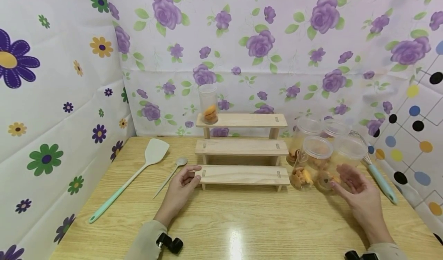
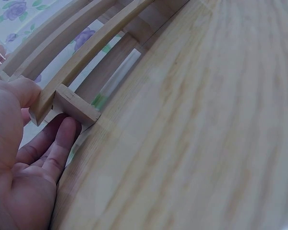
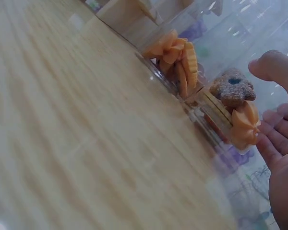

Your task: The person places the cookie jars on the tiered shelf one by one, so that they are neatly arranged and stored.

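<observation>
A three-tier wooden display stand (image 1: 242,174) stands at the middle of the table. My left hand (image 1: 183,187) grips the left end of its lowest shelf. The thumb lies at the shelf's end, and the fingers reach behind the support below it in the left wrist view. On the right, several clear lidded jars (image 1: 316,149) with cookies stand close together. Beside the front right jar (image 1: 349,148) is my right hand (image 1: 361,198), thumb and fingers spread apart. In the right wrist view that jar holds a sugared cookie (image 3: 233,87); whether the fingertips touch it, I cannot tell.
One clear jar (image 1: 208,98) with cookies stands on the left of the top shelf. At left lie a mint-handled spatula (image 1: 131,179) and a small spoon (image 1: 171,175). A whisk (image 1: 380,181) with a blue-green handle lies right of the jars. Patterned cloths hang around the table.
</observation>
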Action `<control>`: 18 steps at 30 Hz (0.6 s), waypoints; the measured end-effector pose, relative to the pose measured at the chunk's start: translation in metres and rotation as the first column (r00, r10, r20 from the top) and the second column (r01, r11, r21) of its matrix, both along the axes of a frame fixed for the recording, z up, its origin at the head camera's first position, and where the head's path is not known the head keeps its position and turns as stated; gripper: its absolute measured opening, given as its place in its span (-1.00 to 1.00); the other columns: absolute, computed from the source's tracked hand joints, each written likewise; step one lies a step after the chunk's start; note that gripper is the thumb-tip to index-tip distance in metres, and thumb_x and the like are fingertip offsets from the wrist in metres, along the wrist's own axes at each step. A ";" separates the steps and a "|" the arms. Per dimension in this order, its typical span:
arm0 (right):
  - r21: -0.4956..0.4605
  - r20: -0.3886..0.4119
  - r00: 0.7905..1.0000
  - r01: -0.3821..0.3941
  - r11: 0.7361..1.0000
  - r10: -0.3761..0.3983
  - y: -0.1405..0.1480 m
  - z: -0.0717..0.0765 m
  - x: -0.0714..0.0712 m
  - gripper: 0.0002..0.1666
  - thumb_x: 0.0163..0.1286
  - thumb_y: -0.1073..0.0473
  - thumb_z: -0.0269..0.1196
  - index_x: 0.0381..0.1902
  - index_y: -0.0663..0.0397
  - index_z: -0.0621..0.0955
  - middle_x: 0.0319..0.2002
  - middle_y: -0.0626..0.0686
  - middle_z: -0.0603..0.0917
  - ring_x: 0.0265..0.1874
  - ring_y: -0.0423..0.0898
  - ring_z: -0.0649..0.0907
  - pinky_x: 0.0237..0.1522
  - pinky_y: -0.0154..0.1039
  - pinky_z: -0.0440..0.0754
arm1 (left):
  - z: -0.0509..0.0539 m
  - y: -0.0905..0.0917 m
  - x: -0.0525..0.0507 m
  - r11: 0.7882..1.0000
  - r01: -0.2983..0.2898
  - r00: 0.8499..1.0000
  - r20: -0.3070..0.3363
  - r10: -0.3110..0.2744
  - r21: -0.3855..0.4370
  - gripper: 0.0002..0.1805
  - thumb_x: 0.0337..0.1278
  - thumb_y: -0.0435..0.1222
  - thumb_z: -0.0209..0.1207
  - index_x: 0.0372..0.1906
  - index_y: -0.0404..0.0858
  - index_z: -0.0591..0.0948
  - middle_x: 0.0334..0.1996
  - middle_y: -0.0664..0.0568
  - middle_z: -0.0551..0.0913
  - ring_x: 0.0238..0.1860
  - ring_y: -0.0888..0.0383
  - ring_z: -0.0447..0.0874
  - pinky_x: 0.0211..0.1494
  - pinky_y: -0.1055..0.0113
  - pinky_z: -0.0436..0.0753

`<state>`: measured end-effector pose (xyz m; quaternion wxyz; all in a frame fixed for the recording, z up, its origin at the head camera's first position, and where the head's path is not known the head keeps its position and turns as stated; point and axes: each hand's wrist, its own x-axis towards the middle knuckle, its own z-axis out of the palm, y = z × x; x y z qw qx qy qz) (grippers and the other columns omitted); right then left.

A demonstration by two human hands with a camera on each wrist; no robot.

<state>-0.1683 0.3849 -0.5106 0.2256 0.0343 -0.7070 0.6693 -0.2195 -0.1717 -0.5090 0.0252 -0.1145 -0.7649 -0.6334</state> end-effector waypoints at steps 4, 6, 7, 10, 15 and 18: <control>0.004 -0.015 1.000 0.014 1.000 -0.014 0.002 0.010 0.001 -0.20 0.31 0.60 0.53 0.48 0.42 0.53 0.30 0.07 0.73 0.29 -0.17 0.71 0.32 -0.48 0.58 | 0.001 -0.001 0.000 1.000 0.002 1.000 0.000 -0.002 -0.003 -0.64 0.68 -0.18 0.29 0.39 -0.14 0.67 0.08 -0.21 0.74 0.07 -0.03 0.69 0.11 0.37 0.68; 0.015 -0.030 0.999 0.019 1.000 -0.019 0.004 0.017 0.003 -0.20 0.32 0.61 0.51 0.49 0.42 0.52 0.30 0.05 0.73 0.30 -0.17 0.69 0.32 -0.51 0.57 | 0.001 -0.001 0.000 1.000 0.003 1.000 0.000 -0.003 -0.001 -0.63 0.68 -0.18 0.30 0.39 -0.14 0.67 0.09 -0.21 0.74 0.08 -0.04 0.69 0.11 0.37 0.68; 0.015 -0.040 0.999 0.021 1.000 -0.020 0.005 0.020 0.003 -0.20 0.32 0.62 0.50 0.49 0.43 0.52 0.29 0.04 0.73 0.30 -0.17 0.70 0.32 -0.51 0.57 | 0.001 -0.001 0.000 1.000 0.003 1.000 -0.001 -0.003 -0.001 -0.63 0.68 -0.18 0.30 0.39 -0.14 0.67 0.08 -0.21 0.74 0.08 -0.04 0.69 0.11 0.37 0.68; 0.045 -0.062 0.997 0.039 0.998 -0.036 0.008 0.032 0.006 -0.21 0.31 0.65 0.49 0.48 0.45 0.52 0.28 -0.01 0.74 0.28 -0.20 0.70 0.30 -0.53 0.57 | 0.000 0.000 -0.001 1.000 0.003 1.000 -0.006 -0.003 0.000 -0.63 0.67 -0.18 0.30 0.39 -0.16 0.67 0.08 -0.22 0.74 0.08 -0.05 0.69 0.11 0.37 0.68; 0.080 -0.089 0.992 0.095 0.992 -0.088 0.010 0.055 0.007 -0.26 0.29 0.66 0.49 0.42 0.47 0.58 0.24 0.01 0.76 0.20 -0.19 0.71 0.26 -0.55 0.58 | -0.001 0.000 -0.001 1.000 0.005 1.000 -0.009 -0.005 0.000 -0.62 0.68 -0.19 0.29 0.41 -0.19 0.66 0.12 -0.23 0.73 0.10 -0.06 0.69 0.12 0.37 0.68; 0.111 -0.105 0.988 0.127 0.986 -0.116 0.010 0.071 0.005 -0.30 0.30 0.65 0.49 0.39 0.46 0.60 0.24 0.01 0.75 0.17 -0.18 0.70 0.25 -0.56 0.58 | -0.001 -0.001 -0.001 1.000 0.006 1.000 -0.007 -0.006 0.000 -0.61 0.68 -0.18 0.29 0.41 -0.18 0.66 0.13 -0.22 0.73 0.11 -0.05 0.69 0.13 0.37 0.68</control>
